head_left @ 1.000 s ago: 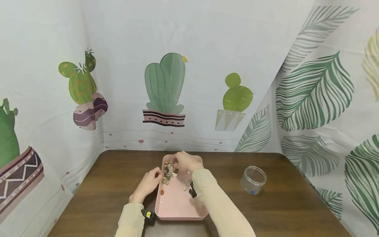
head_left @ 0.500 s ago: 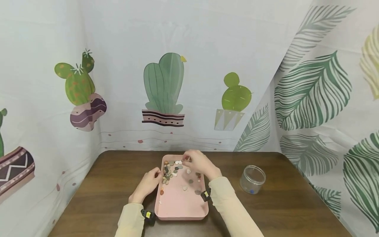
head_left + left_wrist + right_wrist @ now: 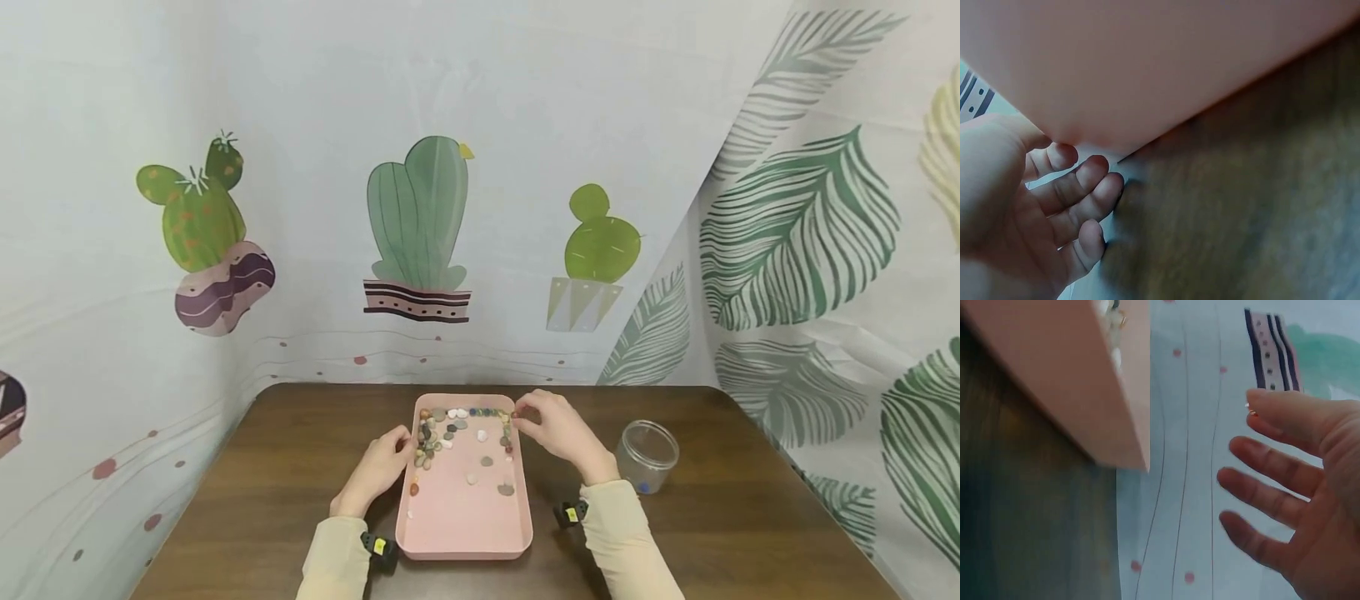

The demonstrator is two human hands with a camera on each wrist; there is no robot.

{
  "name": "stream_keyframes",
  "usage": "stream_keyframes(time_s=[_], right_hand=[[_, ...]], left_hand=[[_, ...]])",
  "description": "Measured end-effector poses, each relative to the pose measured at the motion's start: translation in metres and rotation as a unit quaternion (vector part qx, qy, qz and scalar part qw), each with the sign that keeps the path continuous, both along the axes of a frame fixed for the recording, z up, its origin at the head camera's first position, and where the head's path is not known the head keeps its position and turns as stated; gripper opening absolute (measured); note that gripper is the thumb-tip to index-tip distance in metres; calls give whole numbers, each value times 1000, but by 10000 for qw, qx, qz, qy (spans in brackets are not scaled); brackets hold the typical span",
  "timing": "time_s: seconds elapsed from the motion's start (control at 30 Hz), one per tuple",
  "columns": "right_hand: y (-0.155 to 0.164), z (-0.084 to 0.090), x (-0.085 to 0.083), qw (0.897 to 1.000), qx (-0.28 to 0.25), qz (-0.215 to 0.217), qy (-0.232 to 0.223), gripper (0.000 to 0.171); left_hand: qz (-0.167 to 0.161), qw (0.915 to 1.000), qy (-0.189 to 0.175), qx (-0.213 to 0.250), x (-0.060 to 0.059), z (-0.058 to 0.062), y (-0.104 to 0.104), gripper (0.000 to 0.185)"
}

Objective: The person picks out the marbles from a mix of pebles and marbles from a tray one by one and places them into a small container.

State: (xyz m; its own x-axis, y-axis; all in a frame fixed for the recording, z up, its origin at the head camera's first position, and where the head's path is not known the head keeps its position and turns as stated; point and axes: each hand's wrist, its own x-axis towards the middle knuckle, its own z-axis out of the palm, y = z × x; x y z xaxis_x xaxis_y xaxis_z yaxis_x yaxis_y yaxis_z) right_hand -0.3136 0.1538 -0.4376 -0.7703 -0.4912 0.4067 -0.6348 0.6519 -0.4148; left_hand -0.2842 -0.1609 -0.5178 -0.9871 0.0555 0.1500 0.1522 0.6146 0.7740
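The pink tray (image 3: 465,508) sits mid-table, pebbles (image 3: 438,429) strewn along its far and left sides. The left hand (image 3: 382,467) rests against the tray's left wall, fingers loosely curled beside it. The right hand (image 3: 558,429) hovers at the far right corner — fingers spread apart, thumb and forefinger tips close; whether they pinch a pebble I cannot tell. A clear jar (image 3: 647,454) stands just right of it.

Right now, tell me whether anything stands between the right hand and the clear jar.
Nothing visible does. The right hand is beside the pink tray, and only bare table lies between it and the clear jar.
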Motion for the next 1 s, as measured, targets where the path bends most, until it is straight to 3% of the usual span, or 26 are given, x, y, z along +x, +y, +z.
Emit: stream_keyframes(time_s=[0.17,0.27,0.6,0.77,1.0], right_hand=[[31,-4,-4,9996,-139,-234,106,10],[54,1,-3,9977,-277,-599,159,11],[133,19,18,9821,-497,-1752,473,8],[161,21,28,9727,-567,-2233,265,11],[184,14,36,9645,-546,-2582,139,15]], left_hand=[[4,9999,-81,60,2,0,0,17],[-5,10000,-66,31,3,2,0,16],[-59,10000,-74,-27,3,2,5,16],[20,10000,25,-48,0,3,4,16],[-15,10000,-5,-26,3,2,2,18]])
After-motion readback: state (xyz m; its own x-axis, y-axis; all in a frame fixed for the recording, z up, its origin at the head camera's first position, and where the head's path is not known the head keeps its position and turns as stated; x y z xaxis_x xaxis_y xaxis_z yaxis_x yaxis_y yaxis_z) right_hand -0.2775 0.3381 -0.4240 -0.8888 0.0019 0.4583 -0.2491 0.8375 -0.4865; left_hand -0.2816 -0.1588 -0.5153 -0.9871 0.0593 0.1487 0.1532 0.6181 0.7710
